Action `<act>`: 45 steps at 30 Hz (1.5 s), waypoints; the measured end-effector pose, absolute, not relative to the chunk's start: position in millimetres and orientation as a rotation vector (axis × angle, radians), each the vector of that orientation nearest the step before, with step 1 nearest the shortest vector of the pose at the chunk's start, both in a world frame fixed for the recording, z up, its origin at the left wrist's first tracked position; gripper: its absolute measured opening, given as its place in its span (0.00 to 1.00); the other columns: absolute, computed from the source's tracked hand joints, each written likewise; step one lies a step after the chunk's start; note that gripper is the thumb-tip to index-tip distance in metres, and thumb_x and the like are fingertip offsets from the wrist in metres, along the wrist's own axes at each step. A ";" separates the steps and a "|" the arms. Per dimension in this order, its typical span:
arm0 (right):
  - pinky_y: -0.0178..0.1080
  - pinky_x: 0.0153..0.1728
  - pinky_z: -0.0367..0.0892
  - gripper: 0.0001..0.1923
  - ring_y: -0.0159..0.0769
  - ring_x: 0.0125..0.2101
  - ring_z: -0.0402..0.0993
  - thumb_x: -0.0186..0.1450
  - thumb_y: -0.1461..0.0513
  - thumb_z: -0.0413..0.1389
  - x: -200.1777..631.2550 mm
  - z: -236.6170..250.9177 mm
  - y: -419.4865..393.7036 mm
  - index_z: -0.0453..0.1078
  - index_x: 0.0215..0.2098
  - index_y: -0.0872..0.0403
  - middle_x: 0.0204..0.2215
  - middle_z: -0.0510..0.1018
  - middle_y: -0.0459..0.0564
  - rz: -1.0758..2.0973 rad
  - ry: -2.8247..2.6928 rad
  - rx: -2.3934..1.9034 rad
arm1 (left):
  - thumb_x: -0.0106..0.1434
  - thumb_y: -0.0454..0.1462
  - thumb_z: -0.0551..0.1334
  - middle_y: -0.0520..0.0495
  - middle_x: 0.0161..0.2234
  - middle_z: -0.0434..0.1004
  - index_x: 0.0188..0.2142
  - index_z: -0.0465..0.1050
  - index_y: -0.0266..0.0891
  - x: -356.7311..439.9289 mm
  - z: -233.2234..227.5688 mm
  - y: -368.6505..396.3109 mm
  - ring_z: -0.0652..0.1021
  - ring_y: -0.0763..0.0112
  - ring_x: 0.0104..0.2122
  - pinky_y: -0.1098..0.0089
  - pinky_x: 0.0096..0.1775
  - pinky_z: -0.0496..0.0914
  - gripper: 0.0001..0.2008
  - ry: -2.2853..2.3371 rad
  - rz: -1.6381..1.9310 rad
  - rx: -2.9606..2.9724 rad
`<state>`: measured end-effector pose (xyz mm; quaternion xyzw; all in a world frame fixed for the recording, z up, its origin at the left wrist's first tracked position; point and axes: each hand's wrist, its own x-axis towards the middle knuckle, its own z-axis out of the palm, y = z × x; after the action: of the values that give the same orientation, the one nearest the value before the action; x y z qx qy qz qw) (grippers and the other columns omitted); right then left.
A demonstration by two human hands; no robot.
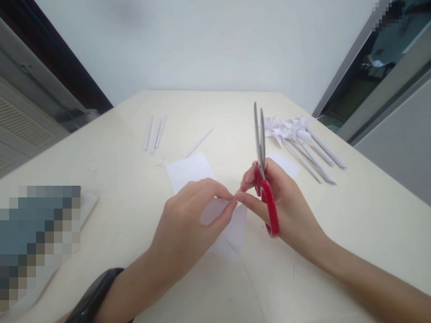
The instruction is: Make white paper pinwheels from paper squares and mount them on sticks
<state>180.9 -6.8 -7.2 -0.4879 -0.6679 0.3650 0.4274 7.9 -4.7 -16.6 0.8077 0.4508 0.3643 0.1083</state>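
Observation:
My left hand (188,220) pinches a thin white sheet of paper (238,226) between thumb and forefinger, at its upper edge. The sheet hangs below the fingers, partly hidden by the hand. Scissors with red handles (273,215) are hooked in my right hand (286,197), blades pointing up and slightly parted. That hand's thumb tip meets the left fingertips at the paper's edge; whether it also grips the paper is hard to see. Just beyond the left hand, a square white sheet (190,170) lies on the table, and another white sheet (286,167) shows behind the right hand.
Several paper pinwheels on rolled sticks (292,132) lie at the back right of the table (111,179). Three rolled paper sticks (156,134) rest at the back left, with a thinner stick (200,142) nearer the middle. A blurred-out object (37,242) sits at the left.

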 end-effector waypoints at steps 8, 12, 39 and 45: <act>0.35 0.25 0.56 0.14 0.29 0.25 0.57 0.61 0.57 0.58 190.7 1.6 -4.1 0.56 0.29 0.52 0.25 0.63 0.41 0.800 -1.859 -1.164 | 0.58 0.37 0.65 0.54 0.31 0.77 0.31 0.75 0.44 1.5 -9.6 5.3 0.76 0.71 0.34 0.72 0.38 0.69 0.01 1.144 1.194 1.568; 0.34 0.25 0.55 0.16 0.28 0.25 0.56 0.59 0.57 0.60 186.8 -6.1 -3.2 0.54 0.29 0.51 0.26 0.63 0.40 0.815 -1.974 -1.226 | 0.58 0.37 0.65 0.53 0.32 0.76 0.31 0.76 0.44 2.9 -10.7 5.4 0.75 0.71 0.35 0.73 0.39 0.69 0.01 1.080 1.221 1.466; 0.36 0.26 0.58 0.12 0.31 0.28 0.60 0.59 0.58 0.56 183.4 -19.3 -2.1 0.56 0.34 0.52 0.32 0.67 0.44 0.457 -2.117 -1.275 | 0.48 0.32 0.66 0.52 0.24 0.80 0.25 0.78 0.42 0.7 -0.1 9.0 0.74 0.74 0.18 0.77 0.18 0.66 0.03 1.243 1.069 1.167; 0.35 0.25 0.57 0.12 0.31 0.28 0.60 0.58 0.60 0.57 183.0 -18.0 -2.4 0.56 0.33 0.52 0.31 0.67 0.44 0.392 -2.138 -1.274 | 0.48 0.28 0.64 0.52 0.27 0.81 0.23 0.79 0.42 2.0 2.2 6.7 0.76 0.71 0.22 0.77 0.20 0.67 0.08 1.253 1.097 1.247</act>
<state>183.0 -2.4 -18.0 -0.4814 -0.8078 0.1480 0.3062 2.0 6.7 2.2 0.5169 0.5193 0.4549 0.5061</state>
